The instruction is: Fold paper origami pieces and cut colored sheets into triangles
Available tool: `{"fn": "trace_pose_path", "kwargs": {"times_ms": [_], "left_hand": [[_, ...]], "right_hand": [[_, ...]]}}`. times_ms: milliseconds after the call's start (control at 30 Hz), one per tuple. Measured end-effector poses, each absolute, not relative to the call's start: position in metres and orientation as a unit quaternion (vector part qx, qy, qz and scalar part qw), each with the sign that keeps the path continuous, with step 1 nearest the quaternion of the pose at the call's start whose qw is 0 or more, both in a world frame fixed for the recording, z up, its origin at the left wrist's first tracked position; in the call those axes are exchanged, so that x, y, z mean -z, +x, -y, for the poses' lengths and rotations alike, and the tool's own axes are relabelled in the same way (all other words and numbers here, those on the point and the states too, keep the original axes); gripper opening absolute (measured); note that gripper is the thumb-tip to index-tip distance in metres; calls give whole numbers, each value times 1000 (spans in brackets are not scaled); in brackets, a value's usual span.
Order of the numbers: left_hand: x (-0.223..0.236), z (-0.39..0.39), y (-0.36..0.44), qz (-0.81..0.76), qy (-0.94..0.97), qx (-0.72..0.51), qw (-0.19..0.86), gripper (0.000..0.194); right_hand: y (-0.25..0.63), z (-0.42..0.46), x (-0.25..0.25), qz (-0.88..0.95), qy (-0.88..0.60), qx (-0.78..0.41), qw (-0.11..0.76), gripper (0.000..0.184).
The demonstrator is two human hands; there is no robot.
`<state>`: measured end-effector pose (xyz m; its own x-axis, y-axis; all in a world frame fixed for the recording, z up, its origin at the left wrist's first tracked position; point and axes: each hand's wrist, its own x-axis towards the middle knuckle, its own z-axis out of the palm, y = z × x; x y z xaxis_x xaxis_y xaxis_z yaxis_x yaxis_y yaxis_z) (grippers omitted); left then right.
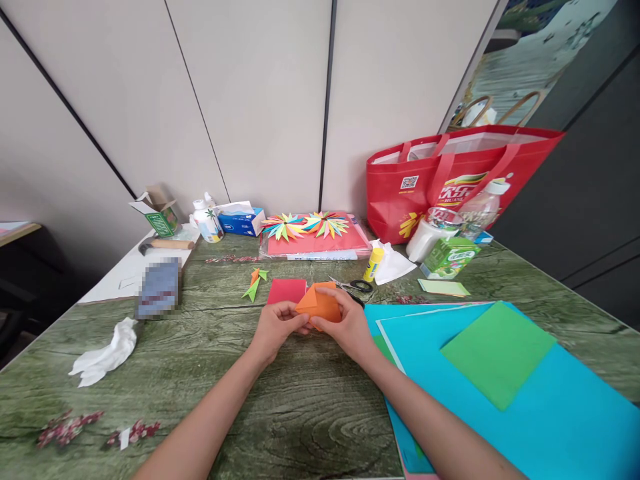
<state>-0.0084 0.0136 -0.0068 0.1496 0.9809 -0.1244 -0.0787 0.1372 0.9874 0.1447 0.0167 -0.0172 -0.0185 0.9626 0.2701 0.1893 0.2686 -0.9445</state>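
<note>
A partly folded piece of orange paper (320,304) is held up between my two hands over the middle of the table. My left hand (275,328) pinches its lower left corner between thumb and fingers. On the other side, my right hand (350,327) grips the right edge, thumb in front and fingers behind. Just behind lies a red paper square (286,291), partly covered by the orange paper. Scissors (357,285) with black handles rest beyond my right hand. Small folded green and orange paper pieces (254,287) lie to the left.
Blue sheets (425,340) with a green square (500,353) on top cover the right side. A glue stick (373,264), paper stars (305,225), a tissue pack (240,221) and a red bag (400,193) stand farther back. A crumpled tissue (106,353) lies left.
</note>
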Motion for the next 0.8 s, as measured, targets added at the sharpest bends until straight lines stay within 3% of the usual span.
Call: {"fn": "trace_pose_path", "kwargs": {"times_ms": [267,467,800], "left_hand": [[8,-13,-7,-458,481,-436,607,23],[10,-15,-8,-461,451,-493,584,20],[8,-13,-6,-455,473,-477,584,27]], "right_hand": [[143,-14,18,621,-502,-318,511,65],[143,-18,21,542,-510,-413,525,93],[142,-21,20,475,-483,-527,513,71]]}}
